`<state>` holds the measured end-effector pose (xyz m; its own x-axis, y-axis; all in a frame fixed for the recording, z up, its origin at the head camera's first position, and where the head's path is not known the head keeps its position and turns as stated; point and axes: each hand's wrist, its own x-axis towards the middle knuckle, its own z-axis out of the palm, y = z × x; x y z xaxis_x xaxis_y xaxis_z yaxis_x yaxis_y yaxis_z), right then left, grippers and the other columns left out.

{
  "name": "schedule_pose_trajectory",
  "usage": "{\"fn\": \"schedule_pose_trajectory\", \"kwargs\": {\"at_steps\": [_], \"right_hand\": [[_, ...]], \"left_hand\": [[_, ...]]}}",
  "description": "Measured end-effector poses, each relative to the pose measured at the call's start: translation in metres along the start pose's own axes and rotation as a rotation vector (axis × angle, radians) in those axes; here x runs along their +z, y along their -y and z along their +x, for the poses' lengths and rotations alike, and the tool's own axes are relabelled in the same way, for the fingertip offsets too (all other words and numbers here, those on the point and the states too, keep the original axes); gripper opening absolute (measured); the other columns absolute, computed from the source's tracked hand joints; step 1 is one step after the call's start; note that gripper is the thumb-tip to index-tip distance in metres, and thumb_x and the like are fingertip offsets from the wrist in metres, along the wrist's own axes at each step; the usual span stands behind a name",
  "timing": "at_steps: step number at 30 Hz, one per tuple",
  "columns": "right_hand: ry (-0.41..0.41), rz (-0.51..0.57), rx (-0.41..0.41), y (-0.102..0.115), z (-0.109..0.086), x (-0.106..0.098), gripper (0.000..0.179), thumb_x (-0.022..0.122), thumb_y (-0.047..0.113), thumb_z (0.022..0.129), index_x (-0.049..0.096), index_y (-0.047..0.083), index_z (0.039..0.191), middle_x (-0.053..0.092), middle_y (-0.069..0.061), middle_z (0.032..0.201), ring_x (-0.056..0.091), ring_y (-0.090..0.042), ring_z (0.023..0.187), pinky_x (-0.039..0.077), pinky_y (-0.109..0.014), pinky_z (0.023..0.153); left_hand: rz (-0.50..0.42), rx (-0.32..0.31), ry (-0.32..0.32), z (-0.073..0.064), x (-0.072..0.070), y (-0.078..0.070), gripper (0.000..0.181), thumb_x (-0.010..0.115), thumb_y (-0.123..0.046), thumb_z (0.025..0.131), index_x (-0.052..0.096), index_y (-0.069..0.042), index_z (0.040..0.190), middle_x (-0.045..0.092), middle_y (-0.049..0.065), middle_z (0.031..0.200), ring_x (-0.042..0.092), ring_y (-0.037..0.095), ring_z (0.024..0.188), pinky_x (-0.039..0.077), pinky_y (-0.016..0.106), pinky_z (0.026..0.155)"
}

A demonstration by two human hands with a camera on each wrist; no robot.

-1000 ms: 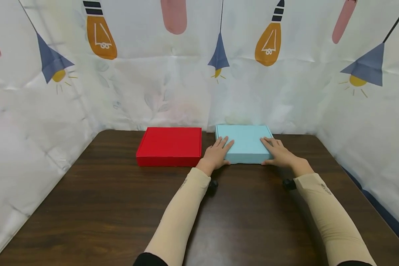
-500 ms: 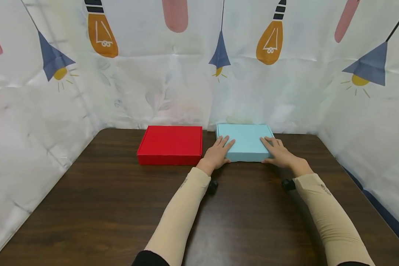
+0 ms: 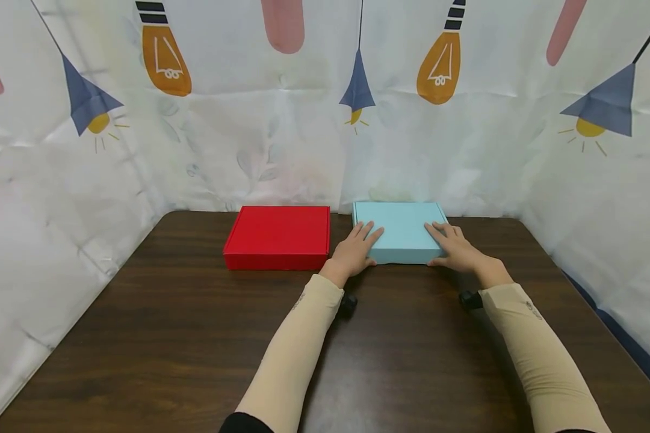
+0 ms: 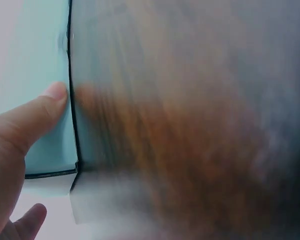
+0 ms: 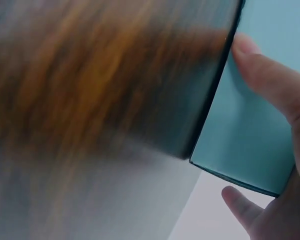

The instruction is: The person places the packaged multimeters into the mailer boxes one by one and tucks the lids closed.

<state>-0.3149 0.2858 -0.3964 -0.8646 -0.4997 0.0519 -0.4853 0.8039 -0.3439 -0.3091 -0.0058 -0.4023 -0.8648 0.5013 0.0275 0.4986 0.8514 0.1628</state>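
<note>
A closed light blue box (image 3: 403, 225) lies flat near the table's back edge, right of centre. My left hand (image 3: 351, 252) is at its left front corner, fingers spread over the lid. In the left wrist view, the left thumb (image 4: 42, 111) touches the blue front face beside its lower edge. At the right front corner is my right hand (image 3: 457, 249), with outstretched fingers on the lid. The right thumb (image 5: 265, 75) presses the front face in the right wrist view. A closed red box (image 3: 280, 231) sits to the left, beyond the left hand.
Both boxes stand on a dark brown wooden table (image 3: 195, 349). Behind and beside it hangs a white cloth (image 3: 216, 144) printed with lamps and bulbs. A narrow gap separates the boxes. Black wrist cameras (image 3: 470, 300) sit under the wrists.
The head view shifts very slightly. Both hands stay at the blue box's front corners, and neither box has visibly moved on the table.
</note>
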Motion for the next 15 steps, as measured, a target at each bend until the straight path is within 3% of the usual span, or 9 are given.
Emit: {"fn": "schedule_pose_trajectory", "kwargs": {"at_steps": [8, 15], "right_hand": [[0.022, 0.040, -0.003, -0.0078, -0.0001, 0.0014, 0.101, 0.080, 0.022, 0.091, 0.013, -0.007, 0.161, 0.007, -0.032, 0.160, 0.005, -0.055, 0.144, 0.024, -0.072, 0.108], [0.078, 0.057, 0.000, -0.0035, 0.0026, -0.0065, 0.105, 0.082, 0.024, 0.089, 0.012, -0.005, 0.161, -0.001, -0.030, 0.166, -0.008, -0.054, 0.149, 0.009, -0.073, 0.114]], "left_hand": [[-0.027, -0.005, 0.027, 0.0014, 0.0009, 0.0011, 0.085, 0.068, -0.034, 0.100, 0.015, -0.024, 0.166, 0.006, 0.002, 0.172, 0.001, 0.025, 0.157, 0.053, 0.042, 0.099], [-0.048, 0.001, 0.020, 0.0042, 0.0019, 0.0025, 0.086, 0.069, -0.028, 0.099, 0.016, -0.023, 0.166, 0.007, 0.002, 0.172, 0.002, 0.025, 0.157, 0.054, 0.041, 0.096]]}}
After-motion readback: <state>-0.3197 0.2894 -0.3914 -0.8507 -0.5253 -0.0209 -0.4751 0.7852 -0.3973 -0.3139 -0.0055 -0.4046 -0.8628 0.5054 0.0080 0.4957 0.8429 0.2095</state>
